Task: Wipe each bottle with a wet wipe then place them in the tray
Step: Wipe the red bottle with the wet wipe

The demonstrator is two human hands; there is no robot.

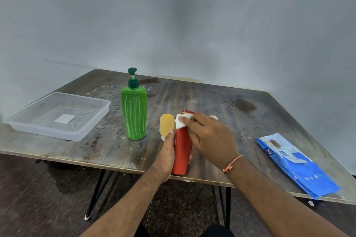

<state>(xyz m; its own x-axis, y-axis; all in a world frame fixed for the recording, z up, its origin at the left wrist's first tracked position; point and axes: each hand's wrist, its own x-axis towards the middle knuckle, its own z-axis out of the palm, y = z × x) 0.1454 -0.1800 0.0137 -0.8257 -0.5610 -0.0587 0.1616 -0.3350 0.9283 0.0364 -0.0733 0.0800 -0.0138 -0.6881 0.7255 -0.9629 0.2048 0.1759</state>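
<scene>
Work is at the first bottle — the left hand (167, 155) grips the red bottle (181, 152) upright near the bench (221, 102) edge, while the right hand (208, 136) pinches a white wipe (180, 122) against its top. Beyond the left hand, the green pump bottle (134, 114) and yellow bottle (166, 125) wait; the tray (57, 115) holds nothing. Right of the right hand lies a blue wipes pack (294, 163) reading "mee".

The left hand (167, 157) grips the red bottle (181, 152) while the right hand (209, 136) presses a wet wipe (181, 122) against it.
</scene>
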